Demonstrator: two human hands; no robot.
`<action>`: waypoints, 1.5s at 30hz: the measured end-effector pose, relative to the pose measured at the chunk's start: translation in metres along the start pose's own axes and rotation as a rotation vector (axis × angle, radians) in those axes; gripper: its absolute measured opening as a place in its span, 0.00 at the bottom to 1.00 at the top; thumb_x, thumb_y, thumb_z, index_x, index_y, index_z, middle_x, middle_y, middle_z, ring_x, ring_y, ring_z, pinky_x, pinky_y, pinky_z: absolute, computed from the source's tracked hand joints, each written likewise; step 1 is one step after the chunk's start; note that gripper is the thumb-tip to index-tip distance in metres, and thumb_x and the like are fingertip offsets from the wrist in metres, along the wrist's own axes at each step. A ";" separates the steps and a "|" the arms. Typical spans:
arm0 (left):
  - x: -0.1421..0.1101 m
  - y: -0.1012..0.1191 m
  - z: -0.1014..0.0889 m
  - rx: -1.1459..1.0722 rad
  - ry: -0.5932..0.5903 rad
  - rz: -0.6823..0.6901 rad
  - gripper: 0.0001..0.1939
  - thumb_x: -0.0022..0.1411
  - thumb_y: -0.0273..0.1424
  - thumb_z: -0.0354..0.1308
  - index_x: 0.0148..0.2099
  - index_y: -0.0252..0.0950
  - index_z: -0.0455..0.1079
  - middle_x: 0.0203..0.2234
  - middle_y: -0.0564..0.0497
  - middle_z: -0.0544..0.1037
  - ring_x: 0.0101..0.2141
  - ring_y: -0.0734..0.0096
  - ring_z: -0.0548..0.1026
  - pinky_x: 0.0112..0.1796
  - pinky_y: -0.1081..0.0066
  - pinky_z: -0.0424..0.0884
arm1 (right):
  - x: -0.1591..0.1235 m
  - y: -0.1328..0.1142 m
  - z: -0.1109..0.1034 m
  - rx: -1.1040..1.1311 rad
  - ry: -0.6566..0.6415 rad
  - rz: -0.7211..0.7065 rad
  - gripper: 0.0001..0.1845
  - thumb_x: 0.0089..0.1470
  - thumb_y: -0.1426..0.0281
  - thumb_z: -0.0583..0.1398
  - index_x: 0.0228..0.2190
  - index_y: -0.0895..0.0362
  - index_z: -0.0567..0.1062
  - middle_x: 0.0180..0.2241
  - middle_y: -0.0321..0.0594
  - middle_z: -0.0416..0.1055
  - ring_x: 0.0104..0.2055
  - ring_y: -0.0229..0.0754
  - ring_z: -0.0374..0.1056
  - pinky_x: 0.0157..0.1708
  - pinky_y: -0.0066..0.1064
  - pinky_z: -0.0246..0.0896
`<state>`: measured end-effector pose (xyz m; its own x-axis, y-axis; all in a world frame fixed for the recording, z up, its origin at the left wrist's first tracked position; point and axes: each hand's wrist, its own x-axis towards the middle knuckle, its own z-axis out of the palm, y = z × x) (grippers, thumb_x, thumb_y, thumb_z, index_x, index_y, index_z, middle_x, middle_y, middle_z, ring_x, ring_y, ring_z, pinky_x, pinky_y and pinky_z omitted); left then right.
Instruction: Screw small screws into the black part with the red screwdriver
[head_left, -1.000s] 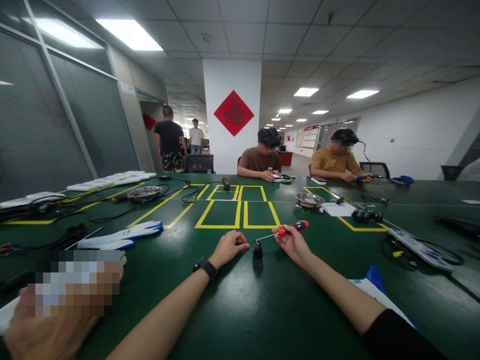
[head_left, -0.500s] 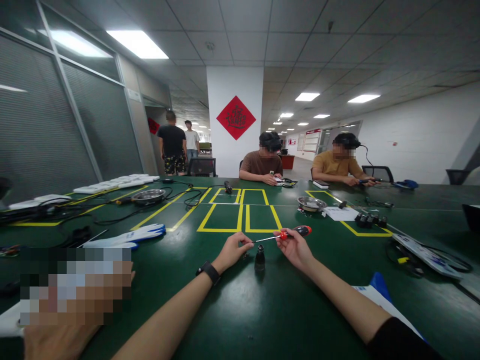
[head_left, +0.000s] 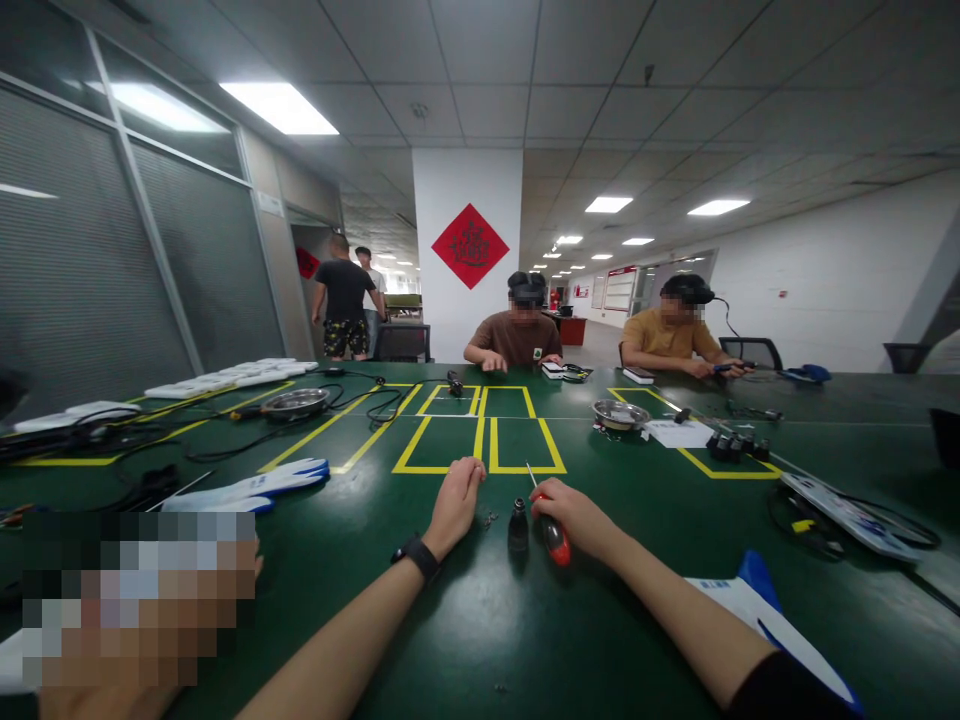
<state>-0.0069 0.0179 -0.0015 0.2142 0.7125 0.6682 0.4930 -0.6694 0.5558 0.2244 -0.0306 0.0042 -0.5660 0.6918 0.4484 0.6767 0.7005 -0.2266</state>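
My right hand is closed around the front end of a screwdriver with a black and red handle. Its thin metal shaft points away from me and the handle slants back toward me, low over the green table. My left hand, with a dark watch on the wrist, is held with its fingers together; anything between the fingertips is hidden. Between my hands stands a dark, bottle-shaped piece with a metal top. Beside my left hand lie several tiny metal bits, possibly screws.
A white-and-blue glove lies left, another glove right. Metal bowls, cables, black clips and a power strip lie around. Two people sit opposite. Another person's blurred hand is at the near left.
The screwdriver has swung from level, tip at my left fingers, to tip away and handle lowered toward the table. My hands have moved apart, uncovering the small metal bits.
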 end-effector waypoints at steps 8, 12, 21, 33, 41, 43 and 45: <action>-0.011 0.025 -0.006 0.101 0.059 0.233 0.12 0.67 0.29 0.38 0.33 0.37 0.61 0.28 0.49 0.67 0.33 0.67 0.64 0.36 0.68 0.61 | -0.001 -0.002 -0.003 -0.033 0.234 -0.013 0.17 0.54 0.79 0.53 0.43 0.53 0.72 0.43 0.45 0.69 0.46 0.45 0.65 0.46 0.40 0.61; -0.018 0.029 -0.003 0.210 -0.003 0.499 0.12 0.65 0.27 0.40 0.33 0.37 0.63 0.25 0.50 0.69 0.31 0.67 0.64 0.36 0.66 0.61 | -0.003 -0.013 0.001 0.029 0.390 -0.210 0.12 0.53 0.72 0.57 0.41 0.50 0.72 0.37 0.43 0.72 0.39 0.44 0.67 0.41 0.40 0.63; -0.022 0.035 0.003 0.320 -0.117 0.740 0.13 0.65 0.27 0.41 0.32 0.37 0.65 0.26 0.50 0.72 0.32 0.68 0.66 0.36 0.66 0.59 | -0.006 -0.027 0.009 0.051 0.410 -0.383 0.15 0.51 0.75 0.59 0.41 0.48 0.74 0.35 0.40 0.75 0.37 0.41 0.70 0.37 0.35 0.64; -0.020 0.034 0.002 0.318 -0.223 0.704 0.15 0.66 0.28 0.39 0.30 0.36 0.63 0.26 0.49 0.72 0.32 0.68 0.65 0.35 0.66 0.60 | -0.004 -0.035 0.008 0.004 0.519 -0.363 0.12 0.51 0.76 0.60 0.37 0.50 0.74 0.34 0.40 0.75 0.36 0.41 0.69 0.36 0.35 0.66; -0.019 0.035 -0.001 0.155 -0.060 0.506 0.13 0.64 0.40 0.45 0.36 0.36 0.64 0.30 0.48 0.72 0.36 0.65 0.67 0.42 0.61 0.60 | 0.000 -0.031 0.009 -0.045 0.592 -0.388 0.08 0.52 0.77 0.58 0.36 0.55 0.69 0.33 0.41 0.71 0.34 0.39 0.67 0.33 0.33 0.65; -0.017 0.035 -0.003 0.083 -0.042 0.434 0.20 0.57 0.47 0.53 0.43 0.36 0.63 0.38 0.45 0.72 0.42 0.60 0.67 0.46 0.59 0.60 | 0.000 -0.030 0.008 -0.052 0.600 -0.353 0.08 0.53 0.77 0.57 0.36 0.55 0.68 0.33 0.41 0.70 0.35 0.39 0.67 0.35 0.33 0.65; -0.016 0.036 -0.003 0.026 -0.124 0.402 0.32 0.48 0.50 0.60 0.50 0.36 0.60 0.45 0.43 0.69 0.46 0.57 0.65 0.48 0.58 0.60 | 0.000 -0.028 0.005 -0.063 0.586 -0.307 0.07 0.54 0.77 0.56 0.36 0.56 0.68 0.33 0.41 0.70 0.36 0.40 0.66 0.35 0.33 0.65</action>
<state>0.0047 -0.0179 0.0095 0.4931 0.4166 0.7637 0.3699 -0.8950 0.2494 0.2029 -0.0490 0.0059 -0.3997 0.2403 0.8846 0.5616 0.8269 0.0291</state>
